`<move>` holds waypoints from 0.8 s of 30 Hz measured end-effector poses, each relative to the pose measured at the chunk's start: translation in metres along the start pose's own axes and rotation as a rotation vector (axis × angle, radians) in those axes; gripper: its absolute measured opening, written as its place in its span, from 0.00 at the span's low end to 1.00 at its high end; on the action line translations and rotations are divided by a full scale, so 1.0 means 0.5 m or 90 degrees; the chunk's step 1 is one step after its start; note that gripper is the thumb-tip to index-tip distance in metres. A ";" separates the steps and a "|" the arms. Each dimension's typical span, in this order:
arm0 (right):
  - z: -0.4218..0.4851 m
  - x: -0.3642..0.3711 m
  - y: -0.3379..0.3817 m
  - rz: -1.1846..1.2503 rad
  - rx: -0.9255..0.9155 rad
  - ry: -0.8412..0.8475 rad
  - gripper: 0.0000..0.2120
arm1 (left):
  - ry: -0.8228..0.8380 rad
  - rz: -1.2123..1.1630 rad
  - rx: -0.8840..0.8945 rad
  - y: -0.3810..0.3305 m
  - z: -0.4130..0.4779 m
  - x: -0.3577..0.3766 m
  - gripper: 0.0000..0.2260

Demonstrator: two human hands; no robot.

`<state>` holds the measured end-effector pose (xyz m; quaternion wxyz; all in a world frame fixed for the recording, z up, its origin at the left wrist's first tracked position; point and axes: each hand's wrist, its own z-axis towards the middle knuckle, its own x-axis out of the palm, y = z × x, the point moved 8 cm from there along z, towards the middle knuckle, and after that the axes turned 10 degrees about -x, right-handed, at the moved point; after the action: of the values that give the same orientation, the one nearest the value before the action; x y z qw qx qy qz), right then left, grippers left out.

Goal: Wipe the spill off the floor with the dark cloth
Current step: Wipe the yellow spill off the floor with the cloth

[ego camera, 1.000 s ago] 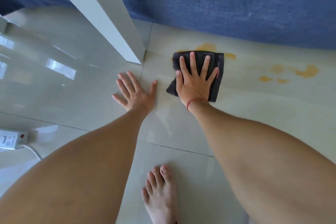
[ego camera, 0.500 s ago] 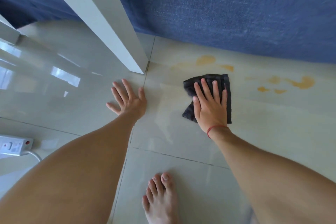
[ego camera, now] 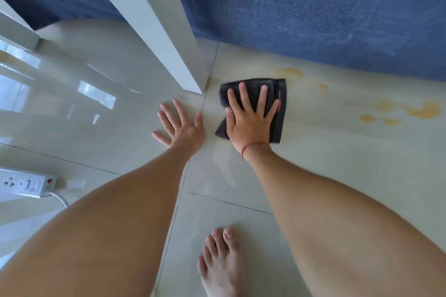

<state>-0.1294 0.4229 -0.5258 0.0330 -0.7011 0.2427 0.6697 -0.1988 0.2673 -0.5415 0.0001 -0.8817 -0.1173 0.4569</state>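
The dark cloth (ego camera: 280, 113) lies flat on the pale tiled floor, just right of a white furniture leg. My right hand (ego camera: 251, 125), with a red string at the wrist, presses down on it with fingers spread. My left hand (ego camera: 181, 128) rests flat on the tile beside it, fingers apart and holding nothing. Yellow spill patches remain on the floor: a faint one (ego camera: 288, 72) just beyond the cloth's far right corner, and a cluster of stronger blotches (ego camera: 424, 109) further right.
A white furniture leg (ego camera: 164, 31) slants down to the floor left of the cloth. A blue fabric edge (ego camera: 313, 7) borders the far side of the spill. A white power strip (ego camera: 24, 184) with its cable lies at the left. My bare foot (ego camera: 222, 260) stands near the bottom.
My right hand slid the cloth back toward me, then pushed it forward and left again, closer to the furniture leg. My left hand stayed planted on the tile.
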 end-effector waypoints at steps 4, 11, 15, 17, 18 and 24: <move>-0.078 0.002 -0.025 -0.020 -0.128 0.001 0.22 | 0.000 0.005 -0.002 0.002 -0.002 0.000 0.31; -0.056 -0.029 -0.134 -0.038 -0.007 -0.024 0.23 | -0.016 -0.021 0.007 -0.005 -0.007 0.000 0.30; -0.006 -0.022 -0.093 -0.032 0.074 -0.024 0.23 | -0.025 -0.018 0.003 -0.003 -0.001 0.002 0.30; 0.019 -0.021 -0.067 -0.018 0.092 -0.033 0.23 | -0.017 -0.014 0.002 -0.004 -0.003 0.004 0.30; 0.033 -0.019 -0.052 -0.016 0.083 -0.034 0.23 | -0.019 -0.011 0.002 -0.004 -0.004 0.005 0.30; 0.029 0.001 0.020 -0.007 -0.057 -0.010 0.23 | -0.010 -0.003 -0.001 0.000 -0.002 0.001 0.30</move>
<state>-0.1465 0.4191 -0.5251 0.0070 -0.6979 0.2082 0.6852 -0.1975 0.2674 -0.5414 -0.0005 -0.8778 -0.1200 0.4637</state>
